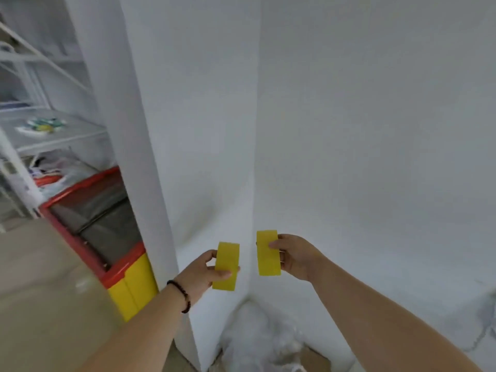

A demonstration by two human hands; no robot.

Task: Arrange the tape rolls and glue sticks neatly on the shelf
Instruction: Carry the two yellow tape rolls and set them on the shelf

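Note:
I hold two yellow tape rolls edge-on in front of a white wall corner. My left hand (200,275) grips the left tape roll (226,265) between thumb and fingers; a dark bead bracelet sits on that wrist. My right hand (294,257) grips the right tape roll (267,252), which is slightly higher. The two rolls are apart, a small gap between them. No glue sticks are visible. A white wire shelf (61,138) stands far off at the left with small coloured items on a white plate.
White sheeting (349,130) covers the walls ahead and drapes down to the floor. At the left a red and yellow bin (126,275) holds dark grey contents. Bags lie under the wire shelf. A beige surface (40,277) fills the lower left.

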